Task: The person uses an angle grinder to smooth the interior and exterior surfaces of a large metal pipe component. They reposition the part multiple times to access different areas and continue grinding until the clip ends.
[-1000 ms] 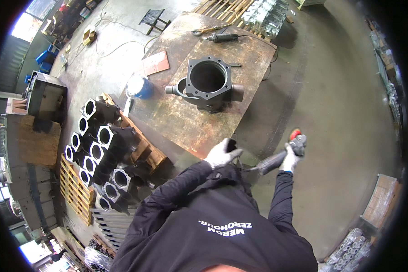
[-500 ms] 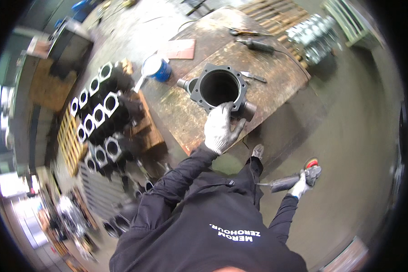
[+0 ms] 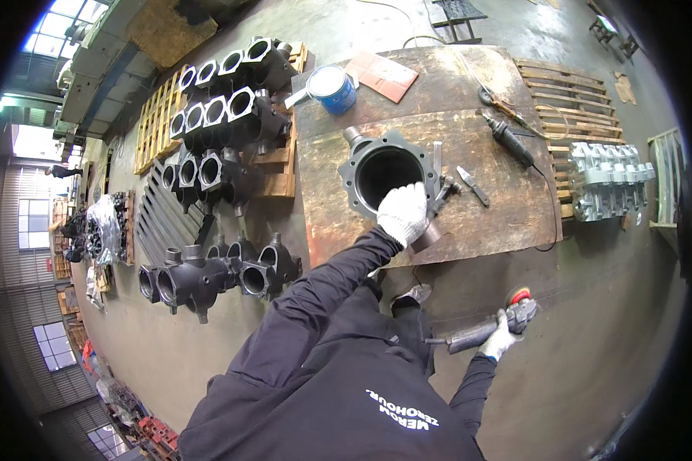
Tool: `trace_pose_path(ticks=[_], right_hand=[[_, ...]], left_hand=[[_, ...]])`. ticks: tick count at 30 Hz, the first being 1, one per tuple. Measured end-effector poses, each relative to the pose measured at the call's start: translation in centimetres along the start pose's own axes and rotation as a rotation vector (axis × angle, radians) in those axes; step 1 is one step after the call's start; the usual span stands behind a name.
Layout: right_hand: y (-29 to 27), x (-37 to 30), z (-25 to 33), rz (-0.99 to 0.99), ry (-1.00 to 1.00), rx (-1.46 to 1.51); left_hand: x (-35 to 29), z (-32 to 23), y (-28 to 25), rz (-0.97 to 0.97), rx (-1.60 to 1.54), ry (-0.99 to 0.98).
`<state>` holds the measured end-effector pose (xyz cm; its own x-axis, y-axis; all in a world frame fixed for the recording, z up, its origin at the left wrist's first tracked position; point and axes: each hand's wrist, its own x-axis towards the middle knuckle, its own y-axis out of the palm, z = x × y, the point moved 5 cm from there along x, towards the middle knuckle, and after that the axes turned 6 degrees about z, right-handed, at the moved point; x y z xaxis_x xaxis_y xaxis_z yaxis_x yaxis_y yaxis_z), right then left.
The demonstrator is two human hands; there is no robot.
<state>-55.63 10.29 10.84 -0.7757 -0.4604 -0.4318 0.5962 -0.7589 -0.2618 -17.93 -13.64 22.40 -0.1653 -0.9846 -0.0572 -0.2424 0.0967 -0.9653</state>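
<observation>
A dark metal housing [image 3: 347, 184] with a round bore and a flange of bolt holes stands on the worn workbench [image 3: 323, 230]. My left hand [image 3: 404, 213], in a white glove, is closed over the near rim of the bore. My right hand [image 3: 500, 338], also gloved, grips an angle grinder [image 3: 473, 336] low to the right, apart from the bench. The grinder's red disc [image 3: 518, 295] faces up and away from me. Beside the housing lie a knife-like scraper [image 3: 474, 187] and a dark tool [image 3: 444, 194], partly behind the flange.
Another power tool [image 3: 507, 140] lies with its cord on the bench's right side. A blue can [image 3: 332, 94] and a reddish board [image 3: 382, 75] are at the back left. Similar dark housings [image 3: 242, 115] stand on pallets to the left; grey castings [image 3: 611, 175] sit at right.
My view has turned, bringing more of the left floor into sight. My left hand's fingers, spread at the rim before, are now curled over it. The grinder stays in my right hand.
</observation>
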Motion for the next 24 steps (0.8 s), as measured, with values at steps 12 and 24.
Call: trace_pose_path(ticks=[12, 24], right_hand=[[0.7, -2.9, 0.7, 0.011, -0.012, -0.062], [6.6, -9.6, -2.4, -0.051, 0.099, -0.159]], left_hand=[[8.7, 14.8, -7.3, -0.042, 0.135, -0.303], [15.1, 26.6, -6.9, 0.000, -0.063, -0.407]])
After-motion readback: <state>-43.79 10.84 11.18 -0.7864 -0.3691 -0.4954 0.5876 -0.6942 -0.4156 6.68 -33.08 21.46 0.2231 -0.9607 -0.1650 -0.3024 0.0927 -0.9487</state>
